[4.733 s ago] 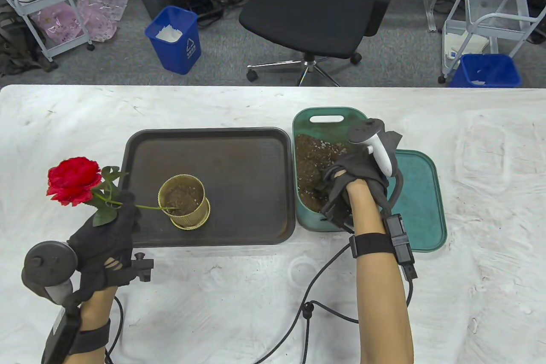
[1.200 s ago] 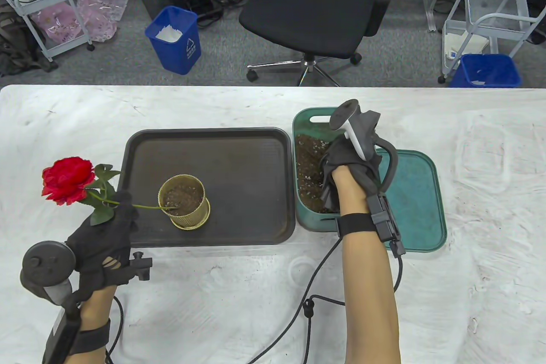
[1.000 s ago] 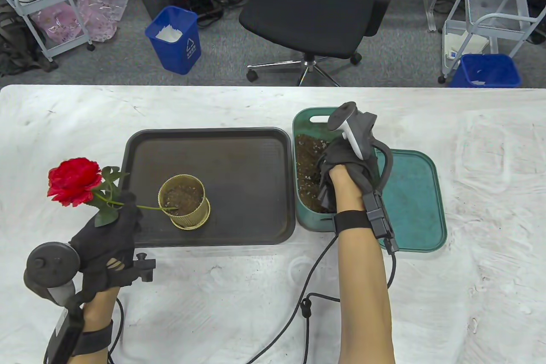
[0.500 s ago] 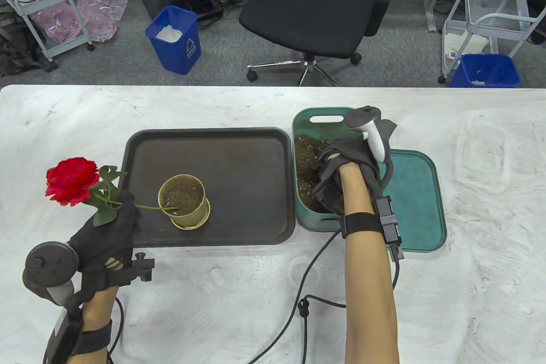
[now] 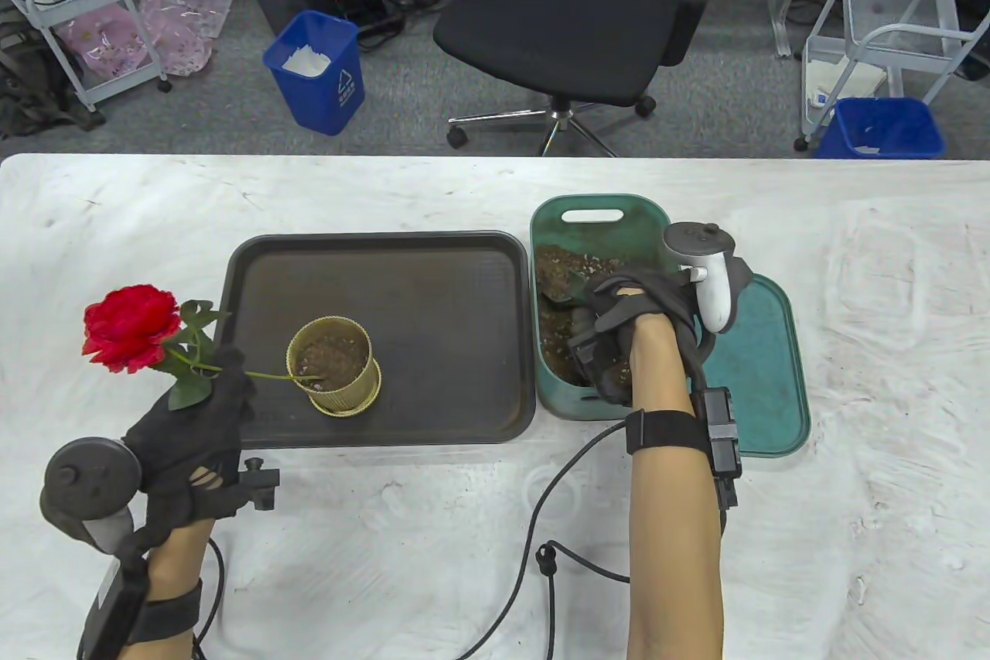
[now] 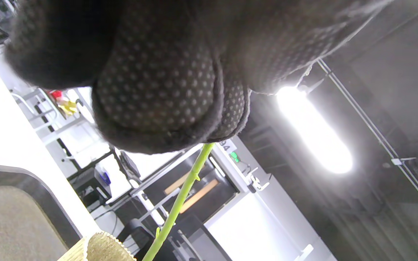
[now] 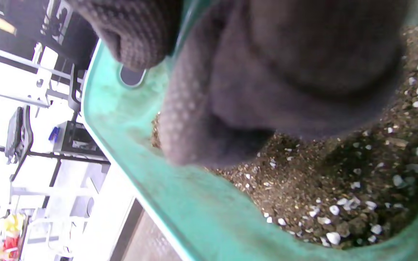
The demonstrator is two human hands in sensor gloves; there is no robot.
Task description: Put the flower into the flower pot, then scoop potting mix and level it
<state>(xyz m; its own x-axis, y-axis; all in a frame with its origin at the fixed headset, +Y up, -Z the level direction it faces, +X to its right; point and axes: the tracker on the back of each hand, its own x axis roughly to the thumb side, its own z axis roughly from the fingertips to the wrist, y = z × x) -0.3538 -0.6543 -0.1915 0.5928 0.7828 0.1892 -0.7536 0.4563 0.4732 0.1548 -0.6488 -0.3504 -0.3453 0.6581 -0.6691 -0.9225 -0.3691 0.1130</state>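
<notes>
Left hand pinches the flower, stem end in the pot near the tray's front edge; right hand curls in the bin's potting mix, what it holds hidden: lift level, tip slowly.

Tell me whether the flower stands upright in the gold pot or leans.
Leaning. The flower tilts far left, its stem end in the gold pot, held by the left hand.

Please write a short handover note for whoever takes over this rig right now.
Left hand pinches the flower stem, whose end sits in the gold flower pot on the black tray.
Right hand is in the green bin of potting mix; whether it holds a scoop is unclear.
Done: flower placed.
Left: carry mix to the pot, then level it.
</notes>
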